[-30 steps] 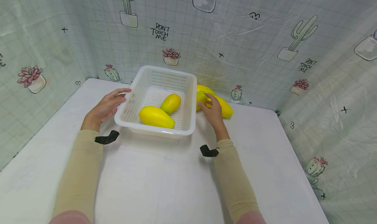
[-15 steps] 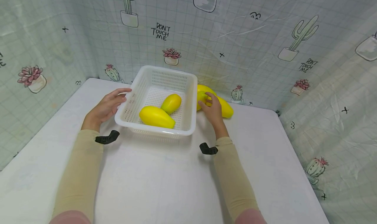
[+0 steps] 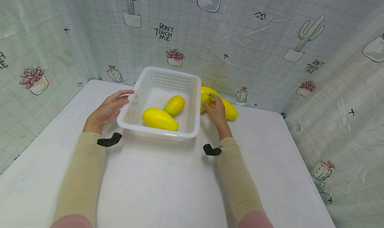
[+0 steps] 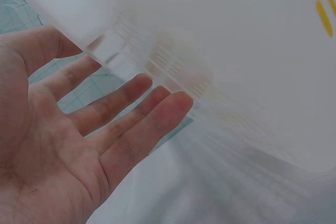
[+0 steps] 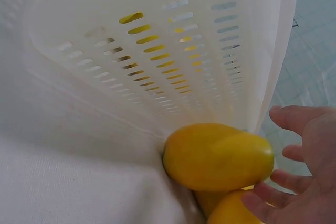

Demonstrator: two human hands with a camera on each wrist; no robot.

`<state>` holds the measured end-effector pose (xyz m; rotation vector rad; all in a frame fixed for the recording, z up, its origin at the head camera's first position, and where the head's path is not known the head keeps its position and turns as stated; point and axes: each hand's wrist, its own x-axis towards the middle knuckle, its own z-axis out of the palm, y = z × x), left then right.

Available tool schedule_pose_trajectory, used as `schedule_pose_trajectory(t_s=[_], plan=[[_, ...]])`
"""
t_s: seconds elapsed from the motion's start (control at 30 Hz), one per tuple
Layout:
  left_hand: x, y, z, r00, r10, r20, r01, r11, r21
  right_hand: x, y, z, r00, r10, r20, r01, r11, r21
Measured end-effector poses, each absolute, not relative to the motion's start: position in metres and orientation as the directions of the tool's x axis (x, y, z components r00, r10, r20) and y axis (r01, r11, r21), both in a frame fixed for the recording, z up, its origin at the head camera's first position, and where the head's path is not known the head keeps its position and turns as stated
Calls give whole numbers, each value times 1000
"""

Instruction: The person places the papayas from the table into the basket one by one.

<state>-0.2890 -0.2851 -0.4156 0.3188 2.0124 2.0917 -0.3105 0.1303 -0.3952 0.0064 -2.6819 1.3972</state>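
Both loosely spread, our left hand (image 3: 107, 108) touches the basket (image 3: 141, 128) at nine o'clock, our right hand (image 3: 217, 112) yellow fruit (image 5: 215, 157) beyond its intervening three-o'clock wall (image 3: 192, 106).

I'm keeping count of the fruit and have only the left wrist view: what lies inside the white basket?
Observer: Two yellow fruits: a larger one near the front and a smaller one just behind it.
Operator: My view doesn't show the right hand. Where is it?
Observer: The right hand is outside the basket, past its right side, with its fingers at the end of a greenish-yellow fruit; I can't tell if they touch it.
Operator: Any other fruit by that hand?
Observer: Yes, a yellow fruit, partly hidden behind the hand, shows to its right.
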Motion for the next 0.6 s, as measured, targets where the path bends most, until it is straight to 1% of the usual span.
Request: schedule_pose_trajectory(t_s=[0.3, 0.6], plan=[[-289, -285, -415, -951, 308, 1, -6, -24, 1000, -318, 130, -397, -995, 59, 76, -28, 580, -814], [-289, -284, -415, -955, 297, -10, -15, -15, 1000, -317, 129, -395, -996, 60, 63, -15, 592, -806]])
